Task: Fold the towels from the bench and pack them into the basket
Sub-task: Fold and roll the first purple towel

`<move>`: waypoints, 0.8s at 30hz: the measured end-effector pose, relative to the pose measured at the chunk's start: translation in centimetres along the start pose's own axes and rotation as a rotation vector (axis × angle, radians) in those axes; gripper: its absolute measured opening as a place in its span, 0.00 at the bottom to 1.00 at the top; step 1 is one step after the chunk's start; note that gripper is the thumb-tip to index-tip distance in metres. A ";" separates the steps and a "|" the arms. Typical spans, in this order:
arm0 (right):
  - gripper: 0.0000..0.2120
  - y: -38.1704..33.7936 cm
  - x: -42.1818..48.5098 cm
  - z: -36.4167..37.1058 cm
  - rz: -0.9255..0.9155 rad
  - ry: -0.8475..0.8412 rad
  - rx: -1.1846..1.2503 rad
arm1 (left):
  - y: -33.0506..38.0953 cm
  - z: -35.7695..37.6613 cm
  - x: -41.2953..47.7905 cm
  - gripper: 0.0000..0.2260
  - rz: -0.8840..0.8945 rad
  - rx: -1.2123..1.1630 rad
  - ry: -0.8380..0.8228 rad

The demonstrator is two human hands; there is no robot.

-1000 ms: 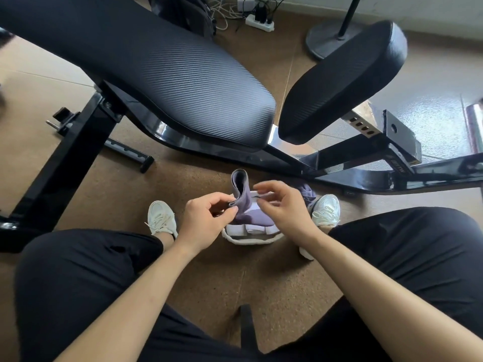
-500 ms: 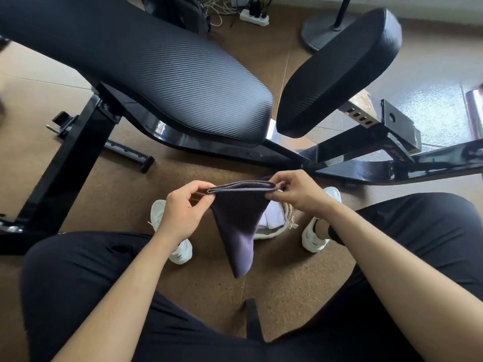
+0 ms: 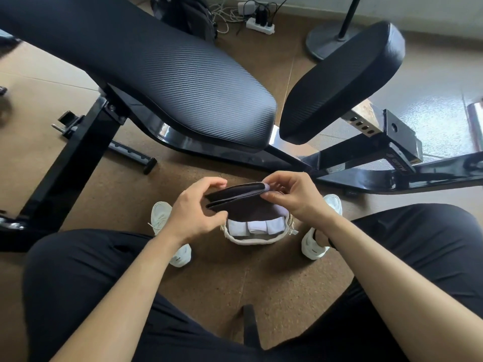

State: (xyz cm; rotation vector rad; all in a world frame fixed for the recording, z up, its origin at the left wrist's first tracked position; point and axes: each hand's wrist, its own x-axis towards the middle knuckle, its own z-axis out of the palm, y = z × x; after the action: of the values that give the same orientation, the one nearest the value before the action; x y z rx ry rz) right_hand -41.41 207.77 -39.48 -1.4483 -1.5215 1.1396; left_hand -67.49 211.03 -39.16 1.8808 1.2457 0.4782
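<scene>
A dark purple towel point(image 3: 236, 198) is folded into a flat, layered strip, and both hands hold it just above the basket. My left hand point(image 3: 194, 211) pinches its left end, and my right hand point(image 3: 294, 195) pinches its right corner. Below the towel, a small cream rope basket point(image 3: 252, 240) sits on the floor between my feet. It holds several white folded towels point(image 3: 254, 227) standing side by side. The black padded bench point(image 3: 156, 71) stretches across the top of the view with no towels on it.
The bench's black steel frame point(image 3: 366, 176) runs just beyond my hands. My white shoes point(image 3: 180, 257) flank the basket on the cork floor. A fan base point(image 3: 329, 40) and a power strip with cables point(image 3: 258, 23) lie at the far back.
The towel hung open from both hands half a second ago. Now it is doubled into a compact flat strip, and my hands have come closer together over the basket.
</scene>
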 end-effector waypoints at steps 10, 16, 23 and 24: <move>0.05 0.3 -0.1 0.2 0.049 -0.079 -0.010 | 0.5 3.6 2.2 0.14 0.223 0.199 -0.017; 0.12 2.2 -0.2 0.8 0.218 -0.311 0.037 | 0.5 2.5 2.3 0.15 0.202 -0.002 0.048; 0.05 4.6 0.1 2.9 0.253 -0.314 -0.177 | 0.4 0.1 1.5 0.06 0.083 -0.252 0.128; 0.06 4.6 0.1 2.9 0.258 -0.311 -0.180 | 0.4 -0.1 1.4 0.06 0.064 -0.283 0.134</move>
State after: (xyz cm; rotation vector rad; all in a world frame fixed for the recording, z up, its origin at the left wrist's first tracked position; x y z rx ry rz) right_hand -42.53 207.38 -44.82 -1.6867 -1.7199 1.4674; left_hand -66.70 212.30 -38.95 1.6741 1.1390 0.7840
